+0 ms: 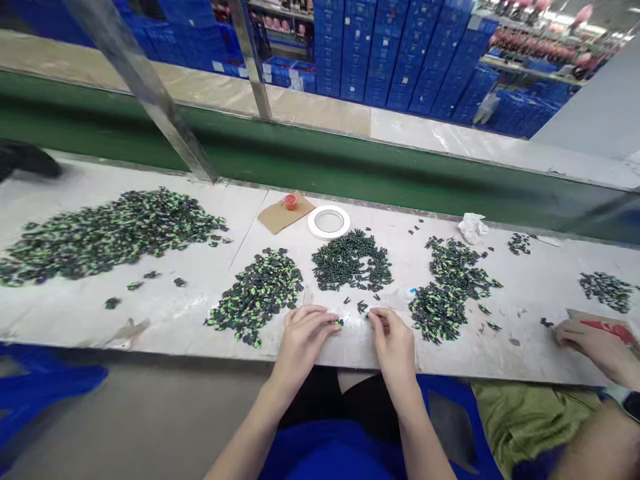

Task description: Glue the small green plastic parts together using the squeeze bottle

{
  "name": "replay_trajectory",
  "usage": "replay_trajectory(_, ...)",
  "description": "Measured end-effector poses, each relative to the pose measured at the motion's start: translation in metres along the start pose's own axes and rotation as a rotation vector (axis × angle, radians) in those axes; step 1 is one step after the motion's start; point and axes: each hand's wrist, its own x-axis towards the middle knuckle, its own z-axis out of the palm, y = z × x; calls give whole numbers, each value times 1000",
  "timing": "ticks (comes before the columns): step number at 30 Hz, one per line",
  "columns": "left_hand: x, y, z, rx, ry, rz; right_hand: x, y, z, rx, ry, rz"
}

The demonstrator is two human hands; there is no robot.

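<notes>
Tall stacks of blue crates stand behind a green panel that runs along the back of a whitish surface. The two hands are apart from each other above the near edge. The left hand has its thumb and fingers pinched on a small black-and-green part, which pokes out to the right, toward the other hand; its long axis seems roughly level, though it is too small to be sure. The right hand has its fingertips closed on a dark piece, mostly hidden, so its direction cannot be told. Between and just beyond the hands lie a few loose dark pieces, pointing various ways. Farther back is a heap of dark pieces, with a green-flecked pile on its left and another speckled pile on its right. A tape roll lies flat behind the heap, beside brown cardboard bearing a red cap.
</notes>
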Motion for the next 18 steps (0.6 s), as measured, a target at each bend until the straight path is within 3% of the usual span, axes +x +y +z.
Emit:
replay_trajectory(6,2,12,3,36,52,64,-20,-9,7,330,-114,127)
replay_trajectory(11,3,17,3,24,68,103,-22,-14,8,328,-171,81)
replay_trajectory(18,5,18,3,-197,6,-32,-21,-11,9,388,-202,49)
